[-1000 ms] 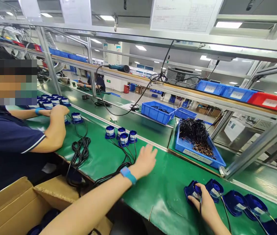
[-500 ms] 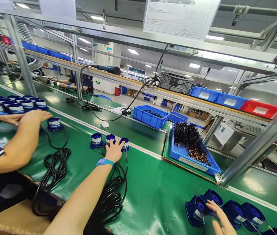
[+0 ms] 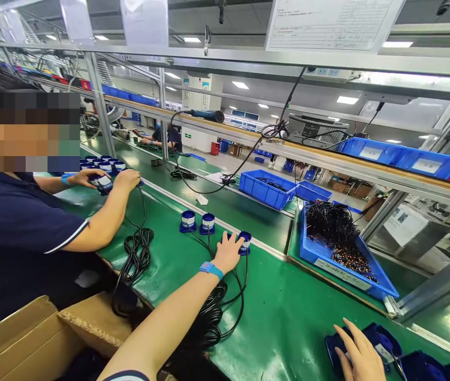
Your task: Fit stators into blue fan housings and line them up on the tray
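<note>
My left hand (image 3: 228, 253), wearing a blue wristband, reaches across the green bench with fingers spread over a short row of blue cup-shaped housings. Two of them, each with a white label and flanged base, stand upright to its left, including this blue housing (image 3: 207, 223). Another blue housing (image 3: 244, 242) is at its right fingertips; one under the fingers is mostly hidden. Black cables (image 3: 213, 312) run from the row into coils by my forearm. At the lower right, my right hand (image 3: 358, 352) has its fingers apart over a tilted blue housing (image 3: 384, 341); whether it touches is unclear.
A co-worker's hand (image 3: 86, 177) holds a similar housing at the left, near grouped housings. Coiled black cable (image 3: 137, 254) lies between us. A blue tray (image 3: 386, 288) of black wires stands beyond the bench. An open cardboard box (image 3: 22, 338) is at the lower left.
The view has swung left. My left hand has moved right along the row, exposing a housing it partly covered. My right hand has moved over the nearest housing. The co-worker now holds a housing.
</note>
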Demonstrator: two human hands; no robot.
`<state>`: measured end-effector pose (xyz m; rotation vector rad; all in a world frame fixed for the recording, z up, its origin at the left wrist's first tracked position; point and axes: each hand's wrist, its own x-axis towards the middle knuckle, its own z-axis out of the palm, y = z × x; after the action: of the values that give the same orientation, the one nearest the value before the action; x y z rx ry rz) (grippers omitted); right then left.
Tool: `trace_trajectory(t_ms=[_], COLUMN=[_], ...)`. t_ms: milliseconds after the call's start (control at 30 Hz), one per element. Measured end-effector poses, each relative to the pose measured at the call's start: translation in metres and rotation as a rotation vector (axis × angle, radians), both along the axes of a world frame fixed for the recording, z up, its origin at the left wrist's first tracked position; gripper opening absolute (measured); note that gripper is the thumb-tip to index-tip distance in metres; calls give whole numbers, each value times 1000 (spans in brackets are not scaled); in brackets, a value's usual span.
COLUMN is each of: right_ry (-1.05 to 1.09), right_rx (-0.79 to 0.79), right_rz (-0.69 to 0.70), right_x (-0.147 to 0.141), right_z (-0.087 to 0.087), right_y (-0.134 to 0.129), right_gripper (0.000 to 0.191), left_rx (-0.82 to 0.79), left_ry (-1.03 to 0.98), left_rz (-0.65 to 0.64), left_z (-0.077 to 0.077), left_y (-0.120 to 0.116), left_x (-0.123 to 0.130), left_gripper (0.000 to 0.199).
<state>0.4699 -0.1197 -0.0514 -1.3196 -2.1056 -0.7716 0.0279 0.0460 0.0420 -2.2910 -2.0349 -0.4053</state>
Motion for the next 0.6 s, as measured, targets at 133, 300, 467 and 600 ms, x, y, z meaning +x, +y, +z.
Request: trace_trajectory(t_ms=[133, 300, 467, 600], right_ry=[10, -25, 29, 22], right_rx=[8, -1, -70, -205], right_rz=[-6, -69, -23, 4], right_x=[4, 22, -14, -70], right_z=[-3, -15, 6, 25], right_y=[4, 12, 28, 55], right_gripper=[31, 33, 41, 62], left_rx=[-24, -39, -105, -146], left_ry=[-8, -17, -59, -113], left_rz=[-118, -258, -442, -491], left_z=[2, -1, -3, -1], left_y=[-21, -51, -75, -87], left_x=[28, 72, 107, 119], left_gripper=[71, 75, 80, 76])
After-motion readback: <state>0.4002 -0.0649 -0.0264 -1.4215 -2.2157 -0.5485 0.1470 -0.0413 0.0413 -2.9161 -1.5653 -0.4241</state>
